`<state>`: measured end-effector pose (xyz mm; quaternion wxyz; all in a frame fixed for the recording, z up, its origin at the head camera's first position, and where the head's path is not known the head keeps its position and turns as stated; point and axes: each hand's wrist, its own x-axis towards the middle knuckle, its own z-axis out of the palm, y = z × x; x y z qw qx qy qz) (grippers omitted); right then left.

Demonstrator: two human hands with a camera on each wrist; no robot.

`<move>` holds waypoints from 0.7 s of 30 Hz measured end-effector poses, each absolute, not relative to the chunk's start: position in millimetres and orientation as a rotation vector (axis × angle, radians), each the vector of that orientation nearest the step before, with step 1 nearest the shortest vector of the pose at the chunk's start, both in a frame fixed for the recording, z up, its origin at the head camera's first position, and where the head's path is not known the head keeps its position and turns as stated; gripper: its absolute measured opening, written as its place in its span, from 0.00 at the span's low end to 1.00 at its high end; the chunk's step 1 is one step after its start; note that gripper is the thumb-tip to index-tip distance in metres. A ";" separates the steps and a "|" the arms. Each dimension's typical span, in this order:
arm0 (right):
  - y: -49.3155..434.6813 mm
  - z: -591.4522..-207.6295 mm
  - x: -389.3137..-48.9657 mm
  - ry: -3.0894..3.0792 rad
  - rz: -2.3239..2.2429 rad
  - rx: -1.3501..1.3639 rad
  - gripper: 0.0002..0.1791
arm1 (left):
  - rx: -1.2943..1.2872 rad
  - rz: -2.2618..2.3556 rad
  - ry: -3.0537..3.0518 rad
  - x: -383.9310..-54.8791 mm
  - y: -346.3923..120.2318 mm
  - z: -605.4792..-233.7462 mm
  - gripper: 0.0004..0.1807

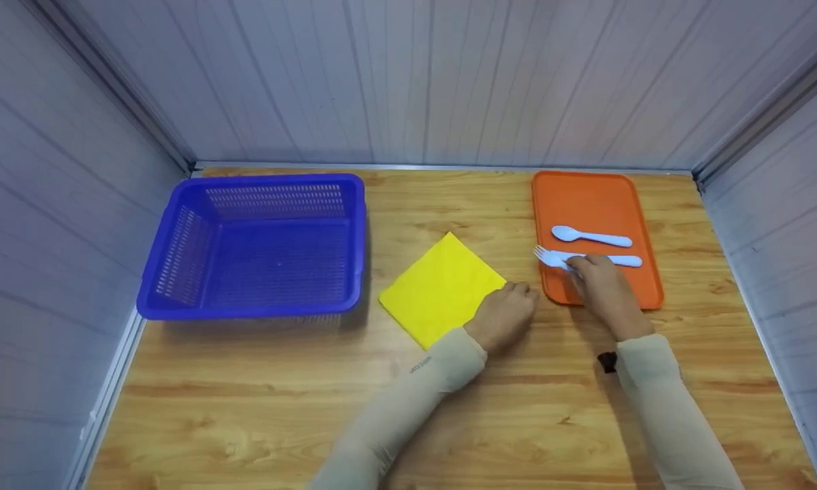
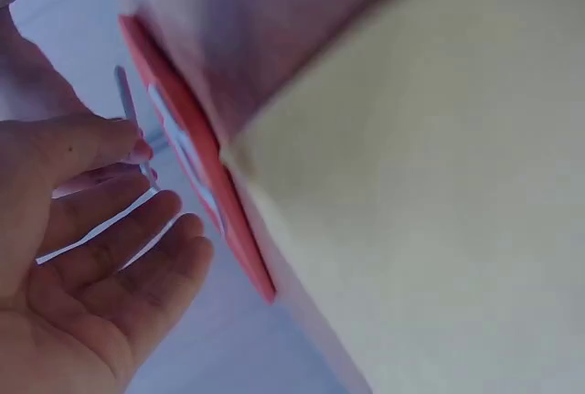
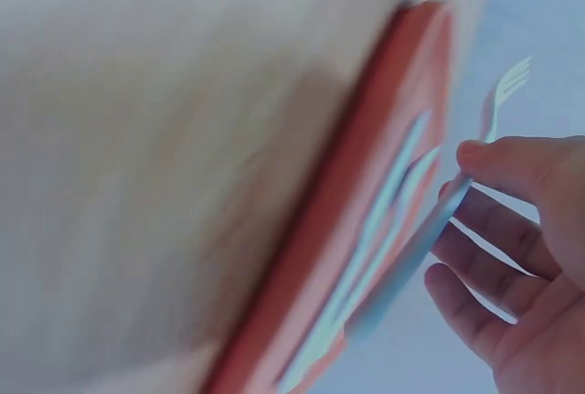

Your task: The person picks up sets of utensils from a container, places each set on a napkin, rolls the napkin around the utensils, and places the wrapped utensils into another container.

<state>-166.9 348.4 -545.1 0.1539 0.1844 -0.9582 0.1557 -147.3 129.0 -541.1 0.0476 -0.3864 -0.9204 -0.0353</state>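
Between thumb and fingers, my right hand [image 3: 535, 239] pinches a pale blue plastic fork [image 3: 425, 239], its tines pointing left in the head view. The fork is raised over the orange tray [image 1: 585, 197]. Beneath it a matching knife [image 1: 626, 260] lies on the tray, with a spoon [image 1: 588, 236] just behind. My left hand [image 1: 507, 313] holds nothing, its fingers loosely bent and apart from the thumb in the left wrist view. It overlaps the right corner of a yellow square napkin [image 1: 442, 289] in the head view, between napkin and tray.
A blue plastic basket [image 1: 252, 314] with slotted walls stands at the left on the wooden table [image 1: 279, 408]. Pale panel walls [image 1: 415, 82] close off the back and both sides. A small dark object [image 1: 607, 362] shows beside the right sleeve cuff.
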 end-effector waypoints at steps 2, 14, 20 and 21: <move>333.3 -539.4 -171.2 -2.765 0.462 0.533 0.08 | -1.111 -0.139 -2.818 -148.0 111.2 -538.2 0.11; 225.5 -523.0 -204.7 -2.947 0.808 0.358 0.08 | -0.736 -0.264 -2.922 -148.5 1.0 -540.9 0.08; 179.6 -533.1 -216.6 -3.052 0.918 0.200 0.11 | -0.719 -0.277 -2.934 -137.3 -17.8 -551.1 0.06; 173.5 -535.8 -217.8 -3.054 0.935 0.194 0.12 | -0.717 -0.277 -2.938 -135.5 -19.4 -552.7 0.06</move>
